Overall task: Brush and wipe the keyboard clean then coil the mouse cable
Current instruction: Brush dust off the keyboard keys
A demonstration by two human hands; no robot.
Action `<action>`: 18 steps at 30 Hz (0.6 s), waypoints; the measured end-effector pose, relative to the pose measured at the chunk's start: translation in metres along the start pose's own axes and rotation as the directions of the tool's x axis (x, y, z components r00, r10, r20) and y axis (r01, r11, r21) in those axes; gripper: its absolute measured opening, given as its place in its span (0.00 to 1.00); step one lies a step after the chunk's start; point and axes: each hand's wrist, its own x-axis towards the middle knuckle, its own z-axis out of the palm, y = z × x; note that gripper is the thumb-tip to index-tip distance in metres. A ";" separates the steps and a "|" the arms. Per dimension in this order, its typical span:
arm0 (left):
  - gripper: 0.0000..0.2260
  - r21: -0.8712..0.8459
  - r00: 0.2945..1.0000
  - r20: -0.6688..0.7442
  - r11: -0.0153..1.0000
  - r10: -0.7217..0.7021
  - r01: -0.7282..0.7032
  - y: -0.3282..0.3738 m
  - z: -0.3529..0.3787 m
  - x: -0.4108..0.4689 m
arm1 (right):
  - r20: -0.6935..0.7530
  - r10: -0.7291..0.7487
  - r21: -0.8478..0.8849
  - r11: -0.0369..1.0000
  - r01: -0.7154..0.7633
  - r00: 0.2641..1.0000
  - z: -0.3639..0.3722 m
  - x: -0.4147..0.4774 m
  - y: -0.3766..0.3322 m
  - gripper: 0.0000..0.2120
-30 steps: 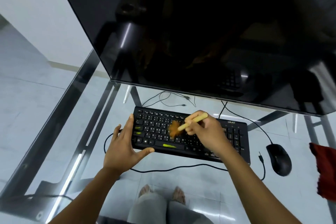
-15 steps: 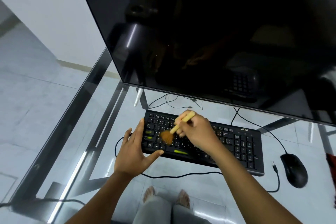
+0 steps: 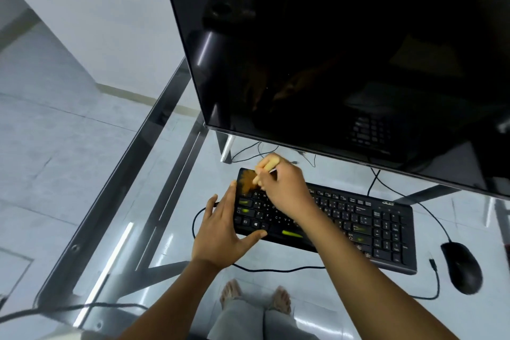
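A black keyboard (image 3: 386, 229) lies on the glass desk, with green smears on some keys. My right hand (image 3: 287, 190) grips a small wooden-handled brush (image 3: 265, 170); its orange bristles (image 3: 247, 183) are blurred over the keyboard's far left corner. My left hand (image 3: 223, 229) rests at the keyboard's left end, fingers straight along the side and thumb against the front edge. A black mouse (image 3: 462, 268) sits to the right of the keyboard, and its cable (image 3: 430, 294) lies loose on the glass.
A large dark monitor (image 3: 345, 50) overhangs the back of the glass desk (image 3: 154, 174). Thin cables (image 3: 248, 153) trail under it. A black cable (image 3: 276, 269) runs along the keyboard's front. My knees and bare feet show through the glass.
My right hand has swept the brush from the middle keys to the keyboard's far left corner. My left hand stayed at the left end. The view shifted, so the scene sits further right.
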 end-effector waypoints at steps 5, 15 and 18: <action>0.48 -0.021 1.000 -0.001 1.000 0.002 -0.002 -0.001 0.000 0.000 | 0.008 0.081 0.118 0.990 -0.081 0.997 -0.001 0.009 -0.004 0.05; 0.48 -0.032 1.000 -0.012 0.999 0.002 -0.003 -0.003 0.000 0.000 | -0.026 0.130 0.067 0.989 -0.128 0.991 -0.016 -0.003 0.007 0.06; 0.48 -0.045 1.000 -0.015 0.999 0.016 -0.017 -0.003 0.000 0.000 | -0.121 0.178 0.156 0.975 -0.158 0.977 -0.029 -0.010 0.013 0.06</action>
